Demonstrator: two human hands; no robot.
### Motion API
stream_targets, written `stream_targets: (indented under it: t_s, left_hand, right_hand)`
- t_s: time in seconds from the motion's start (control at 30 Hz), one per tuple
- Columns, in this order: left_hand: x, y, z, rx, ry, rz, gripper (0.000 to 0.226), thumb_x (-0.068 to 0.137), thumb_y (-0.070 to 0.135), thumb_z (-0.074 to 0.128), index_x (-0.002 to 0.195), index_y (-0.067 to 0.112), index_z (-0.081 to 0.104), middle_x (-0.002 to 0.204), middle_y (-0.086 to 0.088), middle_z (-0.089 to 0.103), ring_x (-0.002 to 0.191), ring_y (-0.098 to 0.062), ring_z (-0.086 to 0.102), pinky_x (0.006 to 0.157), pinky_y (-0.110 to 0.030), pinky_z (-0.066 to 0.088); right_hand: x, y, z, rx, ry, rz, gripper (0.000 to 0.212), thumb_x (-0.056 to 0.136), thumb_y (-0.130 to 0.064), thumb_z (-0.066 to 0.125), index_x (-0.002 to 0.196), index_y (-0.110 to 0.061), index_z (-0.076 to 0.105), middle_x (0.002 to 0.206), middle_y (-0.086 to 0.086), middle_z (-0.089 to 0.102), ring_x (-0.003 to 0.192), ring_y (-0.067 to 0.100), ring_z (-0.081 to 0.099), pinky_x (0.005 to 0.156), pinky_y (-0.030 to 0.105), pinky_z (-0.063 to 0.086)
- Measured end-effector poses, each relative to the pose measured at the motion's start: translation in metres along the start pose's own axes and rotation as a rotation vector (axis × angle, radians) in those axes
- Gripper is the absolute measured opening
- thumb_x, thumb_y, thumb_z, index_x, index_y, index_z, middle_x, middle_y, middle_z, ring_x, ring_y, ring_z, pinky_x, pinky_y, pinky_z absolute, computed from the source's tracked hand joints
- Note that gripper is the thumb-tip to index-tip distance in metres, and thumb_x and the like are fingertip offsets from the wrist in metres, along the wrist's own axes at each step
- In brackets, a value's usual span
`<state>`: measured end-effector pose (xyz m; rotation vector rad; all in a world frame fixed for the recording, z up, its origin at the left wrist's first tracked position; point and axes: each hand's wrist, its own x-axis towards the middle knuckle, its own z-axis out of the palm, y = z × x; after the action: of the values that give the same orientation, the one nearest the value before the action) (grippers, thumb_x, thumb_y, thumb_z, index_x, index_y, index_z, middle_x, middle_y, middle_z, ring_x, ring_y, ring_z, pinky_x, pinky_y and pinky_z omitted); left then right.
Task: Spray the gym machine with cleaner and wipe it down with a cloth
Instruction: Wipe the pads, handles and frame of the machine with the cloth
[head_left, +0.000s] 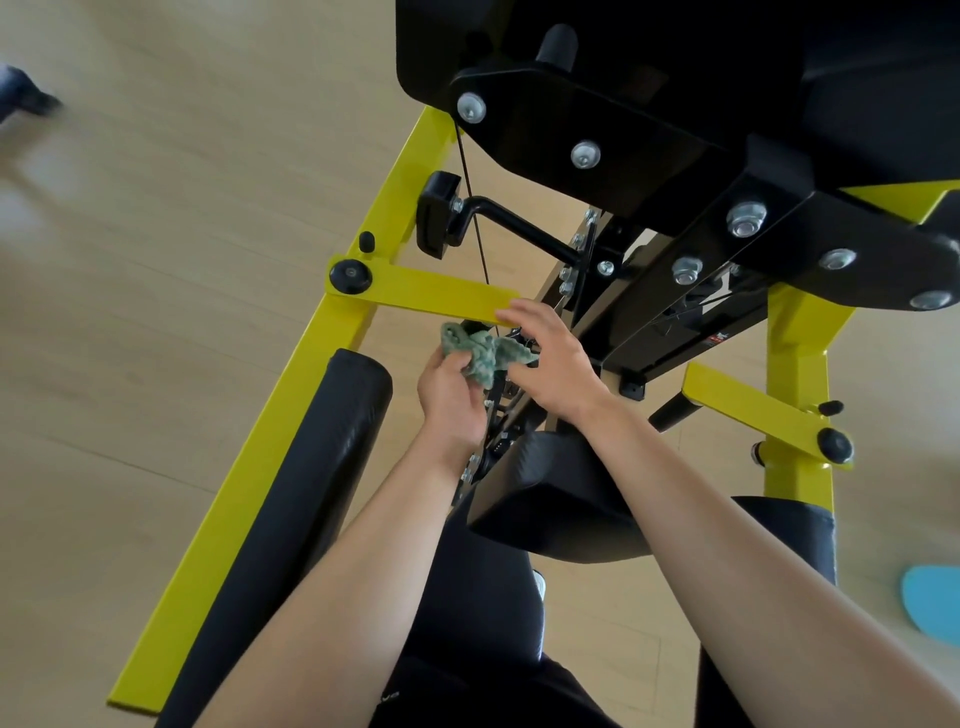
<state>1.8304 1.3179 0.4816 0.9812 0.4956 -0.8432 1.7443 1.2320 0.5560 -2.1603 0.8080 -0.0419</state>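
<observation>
2 bare forearms reach up from the bottom edge, over a leg in black clothing (478, 613). Just beyond, on the left, a black padded roller (291, 519) runs alongside the yellow frame (223, 519) of the gym machine (675, 322), and a black pad (561, 499) sits under the right forearm. The left hand (452, 400) grips a crumpled green cloth (480, 353), its fingers curled round the lower part of the bundle. The cloth is held at the dark mechanism in the machine's middle, just below a flat yellow crossbar (431, 296). The right hand (556, 364) lies beside it, fingers loosely spread and gripping nothing that can be made out. Its fingertips reach the end of the crossbar, and its thumb is close to the cloth's tail, though I cannot tell if they touch. Farther off, a thin black cable (474, 208) rises towards a black plate (571, 104) with 2 silver bolts. Pale wooden floor (156, 234) lies behind, with a blue object (935, 597) at the right edge
</observation>
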Motion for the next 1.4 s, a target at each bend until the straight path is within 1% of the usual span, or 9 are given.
stream_targets:
  t_s: [0.2, 0.3, 0.43, 0.57, 0.7, 0.87, 1.03, 1.23, 1.4]
  left_hand:
    - [0.043, -0.025, -0.025, 0.605, 0.163, -0.064, 0.047, 0.108, 0.019, 0.042, 0.153, 0.006, 0.042, 0.148, -0.018, 0.055, 0.137, -0.036, 0.052, 0.110, -0.041, 0.044]
    - [0.044, -0.020, -0.022, 0.712, 0.179, -0.014, 0.041, 0.107, 0.017, 0.043, 0.145, 0.003, 0.050, 0.144, -0.019, 0.058, 0.133, -0.037, 0.054, 0.104, -0.037, 0.044]
    - [0.036, -0.012, 0.003, 0.858, 0.075, 0.057, 0.039, 0.109, 0.026, 0.045, 0.134, 0.000, 0.062, 0.132, -0.022, 0.066, 0.128, -0.037, 0.059, 0.099, -0.034, 0.045]
    - [0.028, -0.008, 0.012, 0.419, -0.193, -0.111, 0.069, 0.090, 0.041, 0.063, 0.135, -0.011, 0.056, 0.127, -0.028, 0.064, 0.139, -0.041, 0.050, 0.116, -0.043, 0.043]
    - [0.018, -0.002, 0.025, -0.461, -0.033, -0.402, 0.027, 0.111, 0.009, 0.041, 0.120, -0.007, 0.061, 0.139, -0.021, 0.060, 0.139, -0.025, 0.052, 0.105, -0.030, 0.047]
    - [0.025, -0.002, 0.001, 0.478, 0.167, -0.074, 0.031, 0.107, 0.015, 0.046, 0.130, 0.000, 0.060, 0.130, -0.019, 0.065, 0.123, -0.035, 0.061, 0.080, -0.022, 0.039]
    - [0.044, 0.000, 0.005, 0.285, 0.412, 0.081, 0.028, 0.103, 0.015, 0.055, 0.128, 0.010, 0.066, 0.122, -0.007, 0.069, 0.114, -0.029, 0.066, 0.087, -0.035, 0.050]
    - [0.038, 0.002, 0.003, 0.495, 0.132, 0.341, 0.020, 0.104, 0.011, 0.050, 0.101, 0.014, 0.070, 0.094, -0.001, 0.067, 0.086, -0.017, 0.060, 0.079, -0.033, 0.048]
    - [0.022, -0.001, 0.002, 0.488, 0.005, 0.329, 0.026, 0.105, 0.014, 0.046, 0.099, 0.012, 0.071, 0.093, -0.006, 0.070, 0.082, -0.015, 0.065, 0.071, -0.023, 0.049]
  right_hand:
    - [-0.001, 0.001, -0.002, 0.020, -0.013, -0.004, 0.064, 0.089, 0.004, 0.062, 0.145, -0.025, 0.054, 0.157, -0.007, 0.036, 0.132, 0.012, 0.044, 0.099, 0.007, 0.036]
    - [0.000, 0.004, -0.001, 0.044, -0.014, 0.003, 0.065, 0.088, 0.006, 0.062, 0.145, -0.025, 0.054, 0.157, -0.009, 0.036, 0.127, 0.015, 0.047, 0.092, 0.005, 0.038]
    - [0.001, 0.005, 0.000, 0.061, -0.001, -0.017, 0.066, 0.088, 0.007, 0.060, 0.146, -0.024, 0.053, 0.160, -0.007, 0.035, 0.135, 0.016, 0.046, 0.108, 0.021, 0.044]
    - [0.004, 0.006, 0.000, 0.042, -0.014, -0.022, 0.068, 0.091, 0.004, 0.061, 0.151, -0.024, 0.049, 0.165, -0.006, 0.031, 0.147, 0.009, 0.033, 0.118, 0.024, 0.035]
    - [0.006, 0.009, 0.001, 0.032, 0.004, 0.003, 0.069, 0.090, 0.004, 0.059, 0.151, -0.028, 0.050, 0.164, -0.010, 0.032, 0.149, 0.010, 0.032, 0.121, 0.031, 0.036]
    - [0.007, 0.011, 0.003, 0.034, 0.000, 0.017, 0.074, 0.085, 0.001, 0.056, 0.148, -0.037, 0.050, 0.161, -0.018, 0.033, 0.140, 0.008, 0.040, 0.118, 0.050, 0.039]
    - [0.008, 0.012, 0.005, 0.044, 0.038, 0.029, 0.072, 0.085, 0.006, 0.055, 0.145, -0.033, 0.054, 0.159, -0.012, 0.039, 0.146, 0.013, 0.037, 0.122, 0.053, 0.032]
    - [0.008, 0.008, 0.002, 0.036, 0.047, 0.038, 0.070, 0.085, 0.006, 0.056, 0.143, -0.033, 0.056, 0.157, -0.009, 0.042, 0.147, 0.017, 0.037, 0.120, 0.058, 0.030]
    - [0.008, 0.008, 0.002, 0.052, 0.042, 0.050, 0.071, 0.085, 0.007, 0.055, 0.143, -0.034, 0.056, 0.156, -0.010, 0.041, 0.144, 0.018, 0.039, 0.118, 0.058, 0.032]
